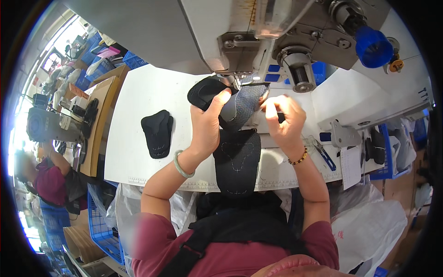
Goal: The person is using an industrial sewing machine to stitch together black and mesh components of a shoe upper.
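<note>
A dark grey and black fabric shoe upper (241, 107) lies beneath the needle and presser foot (238, 81) of a sewing machine. My left hand (206, 122) is closed on its left side, thumb on top. At the upper's right edge my right hand (286, 122) has its fingers curled in a pinch; what sits between the fingertips is too small to make out. A black tongue-shaped piece (236, 161) with light stitch marks reaches from below the upper over the table's front edge; whether the two are joined, I cannot tell. Left of my hand rest stacked black tongue pieces (157, 134).
The machine head (184, 32) hangs over the white table (127, 134). Blue-handled thread snips (326, 157) and a paper sheet (350, 167) lie at right. Plastic bags (369, 221) and blue crates (104, 226) flank me. Another person (50, 182) works at far left.
</note>
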